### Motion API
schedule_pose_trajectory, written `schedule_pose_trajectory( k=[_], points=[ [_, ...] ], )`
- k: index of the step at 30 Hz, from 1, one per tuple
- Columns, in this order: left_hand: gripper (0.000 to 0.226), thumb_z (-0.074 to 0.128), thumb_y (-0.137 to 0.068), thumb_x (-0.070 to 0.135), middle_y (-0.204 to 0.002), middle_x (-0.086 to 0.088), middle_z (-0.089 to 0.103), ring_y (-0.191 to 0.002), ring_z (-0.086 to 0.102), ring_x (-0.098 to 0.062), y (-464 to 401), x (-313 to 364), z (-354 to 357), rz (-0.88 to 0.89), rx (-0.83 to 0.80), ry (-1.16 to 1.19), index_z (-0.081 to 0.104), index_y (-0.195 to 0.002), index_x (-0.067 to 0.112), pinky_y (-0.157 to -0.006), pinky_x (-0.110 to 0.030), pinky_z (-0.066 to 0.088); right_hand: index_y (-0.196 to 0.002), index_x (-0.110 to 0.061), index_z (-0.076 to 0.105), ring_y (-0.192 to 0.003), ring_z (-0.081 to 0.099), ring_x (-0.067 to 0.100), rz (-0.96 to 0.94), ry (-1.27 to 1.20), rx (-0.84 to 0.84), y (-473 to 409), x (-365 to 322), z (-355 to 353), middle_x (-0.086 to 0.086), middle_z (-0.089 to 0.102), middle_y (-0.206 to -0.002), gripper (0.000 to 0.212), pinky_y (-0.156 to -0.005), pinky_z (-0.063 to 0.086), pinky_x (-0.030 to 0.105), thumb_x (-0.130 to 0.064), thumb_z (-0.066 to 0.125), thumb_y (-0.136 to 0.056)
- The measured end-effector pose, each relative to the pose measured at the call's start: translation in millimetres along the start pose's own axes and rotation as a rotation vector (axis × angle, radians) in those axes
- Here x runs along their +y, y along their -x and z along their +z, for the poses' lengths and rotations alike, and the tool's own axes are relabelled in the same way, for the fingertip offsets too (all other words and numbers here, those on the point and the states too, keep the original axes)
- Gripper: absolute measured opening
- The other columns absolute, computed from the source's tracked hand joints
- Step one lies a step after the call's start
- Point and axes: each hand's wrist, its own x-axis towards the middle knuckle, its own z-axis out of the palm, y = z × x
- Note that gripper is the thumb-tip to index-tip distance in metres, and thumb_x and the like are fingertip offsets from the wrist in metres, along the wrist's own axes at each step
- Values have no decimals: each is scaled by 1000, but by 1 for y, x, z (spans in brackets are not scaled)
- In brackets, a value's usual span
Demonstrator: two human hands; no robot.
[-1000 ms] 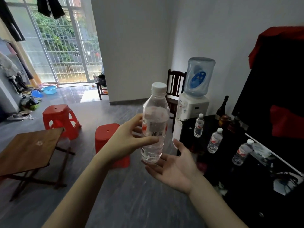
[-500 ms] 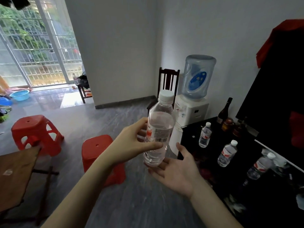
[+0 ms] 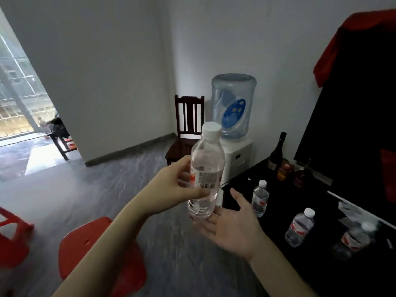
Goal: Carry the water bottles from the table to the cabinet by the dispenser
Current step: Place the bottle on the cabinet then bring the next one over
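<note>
Head view: one water bottle (image 3: 206,172) held upright in mid-air, short of the black cabinet (image 3: 321,249).
Gripped at the label by left hand (image 3: 171,187); right hand (image 3: 232,224) spread flat beneath its base. Three bottles (image 3: 260,198) standing on cabinet beside one dispenser (image 3: 234,133); two red stools (image 3: 100,249) below.

2 red stools (image 3: 100,251), a wooden chair (image 3: 186,127), a wine bottle (image 3: 276,152).
</note>
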Motion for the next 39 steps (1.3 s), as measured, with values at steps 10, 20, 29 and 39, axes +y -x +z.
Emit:
schedule_pose_trajectory(
  k=[10, 20, 29, 39],
  points=[
    [60, 84, -80, 30, -113, 16, 72, -95, 71, -5, -164, -29, 4, 57, -192, -35, 54, -132, 35, -85, -33, 60, -133, 4, 59, -128, 55, 39, -97, -127, 26, -78, -96, -27, 25, 61, -133, 82, -110, 39, 48, -63, 47, -88],
    [66, 86, -72, 41, -111, 19, 71, -100, 68, -5, -296, -55, 44, 215, -353, -65, 55, -130, 38, -90, -33, 57, -135, 1, 57, -125, 59, 37, -241, -255, 183, -132, -170, -69, 24, 62, -132, 80, -107, 41, 47, -65, 41, -92],
    [62, 89, -73, 34, -106, 19, 72, -96, 67, 1, -449, -87, 51, 353, -529, -43, 57, -127, 35, -84, -21, 55, -133, 1, 59, -129, 54, 38, -377, -441, 308, -215, -255, -77, 27, 62, -131, 85, -115, 34, 50, -69, 29, -95],
    [62, 88, -72, 45, -108, 30, 69, -99, 67, 9, -555, -130, 97, 486, -743, 69, 53, -124, 44, -85, -15, 54, -132, 0, 59, -125, 57, 37, -411, -530, 523, -267, -316, -119, 25, 65, -127, 84, -108, 40, 47, -67, 24, -97]
  ],
)
